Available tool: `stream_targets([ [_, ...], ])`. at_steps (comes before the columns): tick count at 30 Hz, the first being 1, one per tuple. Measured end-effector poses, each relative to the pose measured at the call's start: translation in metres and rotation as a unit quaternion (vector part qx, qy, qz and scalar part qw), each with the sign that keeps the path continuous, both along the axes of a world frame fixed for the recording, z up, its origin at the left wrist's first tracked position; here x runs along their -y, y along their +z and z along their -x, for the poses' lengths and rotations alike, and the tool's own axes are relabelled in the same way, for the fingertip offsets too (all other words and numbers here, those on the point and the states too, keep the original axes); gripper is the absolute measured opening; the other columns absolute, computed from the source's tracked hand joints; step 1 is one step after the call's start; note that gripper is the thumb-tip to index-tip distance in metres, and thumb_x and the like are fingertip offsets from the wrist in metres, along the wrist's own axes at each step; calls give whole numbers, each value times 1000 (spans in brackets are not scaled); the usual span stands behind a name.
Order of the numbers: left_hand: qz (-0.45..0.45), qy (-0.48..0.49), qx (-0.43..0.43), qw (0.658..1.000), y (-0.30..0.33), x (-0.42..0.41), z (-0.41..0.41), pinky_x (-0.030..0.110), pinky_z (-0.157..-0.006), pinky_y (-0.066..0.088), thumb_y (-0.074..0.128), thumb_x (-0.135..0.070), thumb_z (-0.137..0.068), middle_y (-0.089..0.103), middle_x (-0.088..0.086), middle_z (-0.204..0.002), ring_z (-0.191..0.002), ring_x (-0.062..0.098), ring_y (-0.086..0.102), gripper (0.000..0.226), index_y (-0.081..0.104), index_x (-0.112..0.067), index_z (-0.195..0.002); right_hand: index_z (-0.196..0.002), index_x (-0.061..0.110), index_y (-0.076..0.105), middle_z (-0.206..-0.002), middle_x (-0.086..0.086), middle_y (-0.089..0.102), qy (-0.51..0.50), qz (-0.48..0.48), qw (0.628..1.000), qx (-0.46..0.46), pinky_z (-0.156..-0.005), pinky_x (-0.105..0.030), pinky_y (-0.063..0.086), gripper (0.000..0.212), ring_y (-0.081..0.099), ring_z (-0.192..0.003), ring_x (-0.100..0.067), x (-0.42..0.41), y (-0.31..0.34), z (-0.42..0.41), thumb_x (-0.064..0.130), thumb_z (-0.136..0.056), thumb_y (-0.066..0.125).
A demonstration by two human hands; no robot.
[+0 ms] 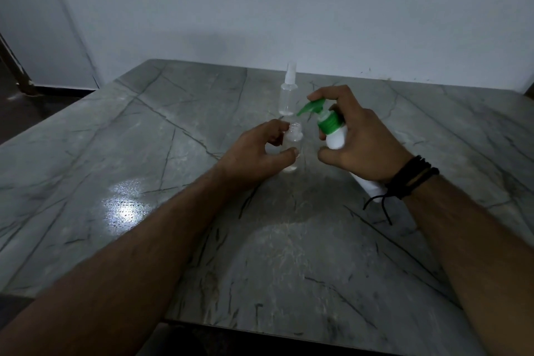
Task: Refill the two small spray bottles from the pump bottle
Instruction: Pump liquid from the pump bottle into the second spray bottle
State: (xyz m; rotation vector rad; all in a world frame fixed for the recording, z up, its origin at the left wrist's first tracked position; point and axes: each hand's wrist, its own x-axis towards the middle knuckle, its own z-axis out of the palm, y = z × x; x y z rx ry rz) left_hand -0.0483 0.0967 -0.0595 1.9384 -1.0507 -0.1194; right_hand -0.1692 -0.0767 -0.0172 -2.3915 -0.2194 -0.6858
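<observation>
- Left hand (261, 150) grips the uncapped spray bottle (292, 147), standing on the table (144, 153); little liquid shows inside.
- Just beyond that grip, the second spray bottle (288, 92) stands capped, looking near empty.
- Right hand (358, 136) clasps the tilted pump bottle (335, 133), nozzle just above the open neck; both refills seem left.

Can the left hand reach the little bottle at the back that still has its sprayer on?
Probably yes. The capped spray bottle stands just behind the open bottle that the left hand holds, nothing between them, but the hand must let go first.
</observation>
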Motion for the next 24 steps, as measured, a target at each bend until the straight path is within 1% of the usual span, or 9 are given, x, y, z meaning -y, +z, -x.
stream_targets([
  [3, -6, -1, 0, 1000, 0, 0, 0, 25, -84, 46, 67, -39, -87, 60, -7, -118, -108, 7, 56, 46, 54, -25, -129, -122, 22, 45, -85, 1, 65, 0, -3, 1000, -7, -66, -24, 51, 64, 64, -74, -12, 1, 0, -1, 0, -71, 77],
  [5, -6, 0, 0, 1000, 0, 0, 0, 24, -84, 45, 67, -39, -87, 60, -6, -119, -108, 7, 55, 47, 53, -25, -130, -120, 22, 45, -86, 1, 65, -3, -5, 1000, -7, -66, -22, 50, 63, 64, -74, -11, 2, 0, -2, 0, -71, 77],
  [8, -4, -1, 3, 1000, -1, 0, -1, 25, -85, 47, 67, -40, -87, 60, -7, -119, -108, 6, 56, 48, 53, -26, -130, -127, 21, 45, -87, 0, 65, -1, -7, 1000, 1, -68, -21, 51, 67, 65, -76, -12, 3, -1, -1, 0, -71, 77],
  [11, -2, 0, 1, 1000, -2, 0, -2, 30, -88, 49, 68, -41, -86, 61, -8, -118, -108, 6, 57, 47, 54, -27, -129, -134, 20, 44, -84, 6, 63, 5, -4, 1000, 5, -68, -20, 51, 73, 65, -76, -12, 2, -2, 0, 1, -72, 77],
  [15, -1, 3, 3, 1000, -2, 0, -2, 29, -87, 50, 68, -42, -86, 62, -10, -116, -106, 5, 57, 45, 55, -29, -127, -137, 23, 43, -84, 7, 63, 7, -5, 1000, 12, -70, -27, 54, 77, 65, -76, -14, 4, -4, 0, 1, -72, 77],
  [17, 1, 2, 3, 1000, -2, 0, -2, 25, -84, 48, 68, -41, -86, 62, -10, -116, -106, 5, 57, 45, 55, -29, -128, -140, 22, 41, -87, 7, 64, 3, -7, 1000, 25, -72, -31, 56, 80, 65, -77, -13, 6, -5, -1, 1, -72, 77],
  [21, 8, 0, 2, 1000, -2, -1, -1, 20, -80, 44, 69, -39, -86, 62, -11, -114, -105, 3, 57, 42, 56, -30, -126, -144, 17, 35, -92, 6, 63, -12, -82, 992, 97, -77, -32, 56, 82, 65, -83, -15, 13, -12, -4, -2, -76, 75],
  [22, 11, -1, 2, 1000, -2, -1, -1, 19, -79, 43, 69, -39, -87, 63, -11, -113, -104, 2, 58, 41, 57, -30, -125, -144, 15, 33, -94, 7, 62, -14, -104, 987, 119, -80, -33, 55, 79, 64, -85, -15, 15, -14, -6, -1, -78, 73],
  [24, 13, -2, 1, 1000, -3, -1, -1, 18, -78, 42, 69, -39, -87, 63, -11, -113, -104, 2, 58, 40, 57, -30, -124, -141, 13, 32, -99, 4, 62, -21, -141, 979, 145, -86, -41, 55, 68, 64, -94, -18, 19, -19, -9, 10, -84, 70],
])
